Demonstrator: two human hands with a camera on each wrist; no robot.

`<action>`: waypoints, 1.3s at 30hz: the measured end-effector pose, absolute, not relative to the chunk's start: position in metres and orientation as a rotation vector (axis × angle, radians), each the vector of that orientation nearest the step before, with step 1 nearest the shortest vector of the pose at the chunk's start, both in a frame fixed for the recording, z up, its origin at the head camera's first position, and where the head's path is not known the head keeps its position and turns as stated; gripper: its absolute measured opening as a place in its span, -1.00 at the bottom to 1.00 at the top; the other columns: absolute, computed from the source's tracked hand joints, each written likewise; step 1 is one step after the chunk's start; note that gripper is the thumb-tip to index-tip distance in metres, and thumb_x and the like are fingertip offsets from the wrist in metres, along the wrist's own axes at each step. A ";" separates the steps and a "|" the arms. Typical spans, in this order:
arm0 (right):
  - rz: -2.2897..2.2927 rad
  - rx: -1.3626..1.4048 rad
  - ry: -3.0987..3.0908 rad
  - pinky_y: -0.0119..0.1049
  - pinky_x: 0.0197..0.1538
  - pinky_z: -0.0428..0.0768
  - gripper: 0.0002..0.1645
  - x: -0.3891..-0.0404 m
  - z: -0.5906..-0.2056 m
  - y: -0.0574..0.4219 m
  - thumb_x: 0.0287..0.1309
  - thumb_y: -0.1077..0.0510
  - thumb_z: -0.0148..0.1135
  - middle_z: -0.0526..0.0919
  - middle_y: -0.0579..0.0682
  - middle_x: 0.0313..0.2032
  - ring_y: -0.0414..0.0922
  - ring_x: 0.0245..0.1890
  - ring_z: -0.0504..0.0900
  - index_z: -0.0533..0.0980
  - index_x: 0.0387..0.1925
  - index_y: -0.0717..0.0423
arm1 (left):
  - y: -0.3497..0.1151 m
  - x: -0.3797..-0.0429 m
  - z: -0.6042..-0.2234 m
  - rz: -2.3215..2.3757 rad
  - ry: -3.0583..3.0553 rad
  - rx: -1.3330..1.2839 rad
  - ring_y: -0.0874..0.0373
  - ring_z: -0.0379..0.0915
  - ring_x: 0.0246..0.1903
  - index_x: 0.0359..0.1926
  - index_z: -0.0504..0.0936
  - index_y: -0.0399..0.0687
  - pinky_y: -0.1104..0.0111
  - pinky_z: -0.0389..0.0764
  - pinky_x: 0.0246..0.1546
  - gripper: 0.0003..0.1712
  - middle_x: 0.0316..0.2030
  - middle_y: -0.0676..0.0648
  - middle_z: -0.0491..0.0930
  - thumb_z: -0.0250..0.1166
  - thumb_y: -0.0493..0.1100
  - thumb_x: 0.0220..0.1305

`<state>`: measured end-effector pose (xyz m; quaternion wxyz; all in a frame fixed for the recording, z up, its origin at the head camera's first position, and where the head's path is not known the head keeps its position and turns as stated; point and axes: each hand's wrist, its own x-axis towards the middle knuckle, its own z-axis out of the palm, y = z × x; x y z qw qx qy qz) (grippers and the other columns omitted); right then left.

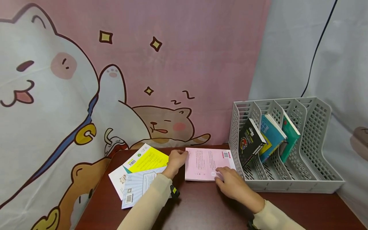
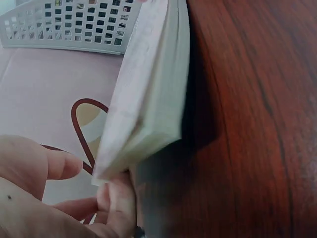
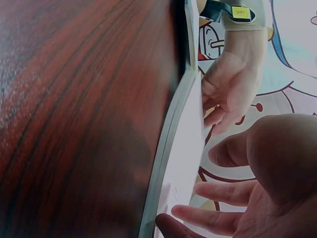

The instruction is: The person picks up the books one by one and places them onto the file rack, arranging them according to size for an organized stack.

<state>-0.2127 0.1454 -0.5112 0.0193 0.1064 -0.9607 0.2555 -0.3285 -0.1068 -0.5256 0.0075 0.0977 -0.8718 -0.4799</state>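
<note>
A pink book (image 1: 202, 164) lies on the table, its barcode at the upper right. At its left edge is my left hand (image 1: 175, 163); in the left wrist view the fingers (image 2: 119, 198) touch a corner of the book (image 2: 136, 94) while the thumb stays apart from it. My right hand (image 1: 234, 185) is over the lower right corner with fingers loosely spread. From the right wrist view, its fingertips (image 3: 181, 211) are close to the pink cover (image 3: 183, 153), and the thumb is off it.
Left of my left hand, a yellow-and-white book (image 1: 150, 159), a blue-striped book (image 1: 138, 185) and a white one (image 1: 115, 182) overlap. A grey slotted rack (image 1: 293, 186) on the right holds a black book (image 1: 248, 143), a blue book (image 1: 271, 135) and a green book (image 1: 290, 137).
</note>
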 end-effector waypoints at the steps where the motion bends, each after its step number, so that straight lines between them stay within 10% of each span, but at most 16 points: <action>1: 0.788 0.328 -2.978 0.30 0.35 0.59 -0.57 -0.213 -0.511 0.145 0.45 0.07 0.39 0.77 0.19 0.17 0.28 0.20 0.71 0.69 0.23 0.18 | -0.106 -0.326 -0.523 -1.529 -2.726 0.310 -0.12 0.65 -0.04 0.03 0.81 -0.22 -0.09 0.55 0.11 -0.50 -0.03 -0.22 0.78 0.38 0.14 0.44; 11: 0.782 0.344 -2.948 0.23 0.24 0.65 -0.63 -0.219 -0.514 0.145 0.42 0.11 0.40 0.82 0.14 0.08 0.23 0.06 0.75 0.72 0.16 0.17 | -0.088 -0.309 -0.515 -1.593 -2.806 0.143 -0.15 0.58 0.04 0.34 0.36 -0.22 0.04 0.58 0.17 -0.45 0.13 -0.32 0.63 0.26 0.03 0.60; 22: 0.941 0.361 -2.908 0.20 0.29 0.66 -0.57 -0.222 -0.508 0.144 0.46 0.16 0.32 0.77 0.18 0.11 0.13 0.12 0.75 0.65 0.26 0.22 | -0.106 -0.341 -0.564 -1.335 -2.612 0.097 -0.15 0.71 -0.06 0.36 0.40 -0.05 0.01 0.63 -0.03 -0.53 0.09 -0.37 0.76 0.19 0.04 0.63; 33: 1.060 0.367 -2.881 0.34 0.55 0.42 -0.33 -0.220 -0.488 0.155 0.57 0.11 0.23 0.48 0.42 0.49 0.39 0.52 0.49 0.40 0.53 0.36 | -0.125 -0.301 -0.493 -1.617 -2.492 0.063 -0.20 0.60 0.15 0.46 0.37 -0.27 -0.09 0.50 0.38 -0.54 0.28 -0.39 0.60 0.06 -0.16 0.72; 39: 1.356 0.316 -2.907 0.38 0.59 0.37 -0.14 -0.229 -0.466 0.164 0.69 -0.01 0.09 0.29 0.45 0.62 0.38 0.57 0.42 0.08 0.71 0.35 | -0.140 -0.295 -0.479 -1.828 -2.446 0.074 -0.08 0.61 0.05 0.51 0.34 -0.23 0.16 0.51 0.23 -0.51 0.23 -0.31 0.59 0.04 -0.10 0.74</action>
